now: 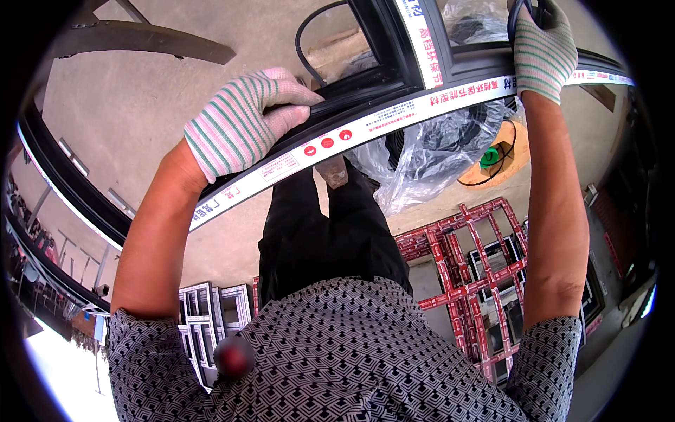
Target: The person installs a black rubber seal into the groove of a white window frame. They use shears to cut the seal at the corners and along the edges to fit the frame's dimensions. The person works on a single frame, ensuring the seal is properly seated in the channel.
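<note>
A black cord [512, 25] is held by the curled right hand [546, 55] at the dark frame [373, 91], set before the legs [302, 232]. The frame is touched by the nearly closed left hand [247, 119]; whether anything is pinched in its grip cannot be told.

"Can a hand slide along the rail [383, 116] between the left fingers [299, 91] and the right fingers [559, 24]?"

"Along its white-filmed face, yes. On the far side the crosspiece [422, 42] meets it and blocks the way."

"And left of the crosspiece?"

"A black strip [298, 46] arches there. Farther left, bare floor [162, 77] shows up to the dark curved beam [148, 41]."

"Below the rail?"

"The plastic-wrapped coil [439, 151] and wooden disc [510, 158] crowd the right; the legs [323, 243] fill the middle. Between legs and left forearm [158, 239] there's a gap."
</note>
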`<state>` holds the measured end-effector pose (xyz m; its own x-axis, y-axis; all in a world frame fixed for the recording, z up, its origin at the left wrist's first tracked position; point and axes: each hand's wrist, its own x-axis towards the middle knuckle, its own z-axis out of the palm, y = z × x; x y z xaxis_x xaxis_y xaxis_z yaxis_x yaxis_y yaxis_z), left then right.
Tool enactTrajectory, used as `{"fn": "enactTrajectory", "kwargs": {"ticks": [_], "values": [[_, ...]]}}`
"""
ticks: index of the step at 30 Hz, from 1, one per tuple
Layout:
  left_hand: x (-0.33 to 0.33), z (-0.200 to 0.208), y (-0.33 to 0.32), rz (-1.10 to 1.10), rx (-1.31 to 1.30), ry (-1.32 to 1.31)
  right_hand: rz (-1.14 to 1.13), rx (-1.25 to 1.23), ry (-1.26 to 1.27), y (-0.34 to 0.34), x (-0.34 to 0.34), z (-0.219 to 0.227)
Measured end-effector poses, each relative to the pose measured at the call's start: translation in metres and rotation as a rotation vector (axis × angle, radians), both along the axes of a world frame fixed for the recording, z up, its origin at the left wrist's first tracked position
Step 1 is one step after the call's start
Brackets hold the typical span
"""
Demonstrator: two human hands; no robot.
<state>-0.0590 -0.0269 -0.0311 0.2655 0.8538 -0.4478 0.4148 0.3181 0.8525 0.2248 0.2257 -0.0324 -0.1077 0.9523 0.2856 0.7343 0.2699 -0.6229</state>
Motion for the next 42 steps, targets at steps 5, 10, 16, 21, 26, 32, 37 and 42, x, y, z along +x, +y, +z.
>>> {"fn": "enactTrajectory", "kwargs": {"ticks": [5,10,16,21,26,32,37,42], "values": [[0.008,0.006,-0.005,0.009,0.013,-0.009,-0.035,-0.017,-0.032,-0.003,-0.002,0.005],[0.014,0.003,-0.005,0.051,0.022,-0.050,-0.017,0.013,-0.079,-0.006,-0.003,0.006],[0.013,0.000,0.011,0.001,-0.013,-0.066,-0.008,-0.025,-0.008,-0.004,-0.002,0.003],[0.011,-0.005,0.018,-0.094,0.130,-0.027,-0.001,-0.016,0.002,-0.003,-0.004,0.005],[0.010,-0.005,0.019,-0.177,0.294,0.030,-0.017,-0.023,-0.044,-0.005,-0.004,0.008],[0.010,-0.002,0.018,-0.271,0.385,0.115,-0.086,-0.148,-0.025,0.005,0.000,0.008],[0.009,-0.005,0.023,-0.191,0.149,-0.028,-0.005,0.023,-0.076,-0.004,0.002,0.003],[0.011,0.010,0.011,-0.101,0.078,0.022,-0.037,-0.218,0.163,0.028,0.026,-0.012]]}}
